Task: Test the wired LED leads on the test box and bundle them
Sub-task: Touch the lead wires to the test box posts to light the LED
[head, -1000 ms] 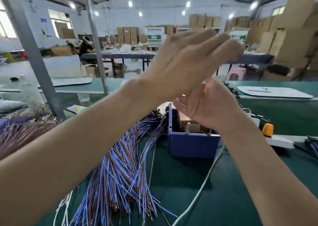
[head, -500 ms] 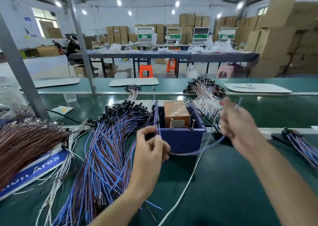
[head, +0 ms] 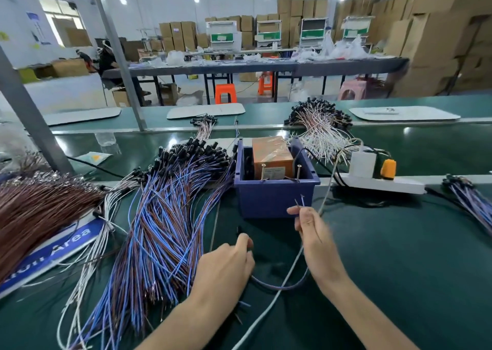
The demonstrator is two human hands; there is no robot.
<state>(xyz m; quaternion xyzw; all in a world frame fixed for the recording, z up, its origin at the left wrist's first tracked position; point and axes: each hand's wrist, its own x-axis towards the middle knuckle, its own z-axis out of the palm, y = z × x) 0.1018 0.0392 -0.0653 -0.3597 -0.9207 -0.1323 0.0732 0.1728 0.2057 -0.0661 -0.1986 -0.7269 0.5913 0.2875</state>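
I see R hand (head: pixel 310 228) pinching bare ends of one lead (head: pixel 277 287) near test box (head: pixel 277 192), L hand (head: pixel 226 267) curled round its LED end.

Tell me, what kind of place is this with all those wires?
Most likely a factory workshop where little lights get wired. Heaps of wired LED leads lie on a long green workbench beside a blue test box, and stacked cardboard cartons stand along the back.
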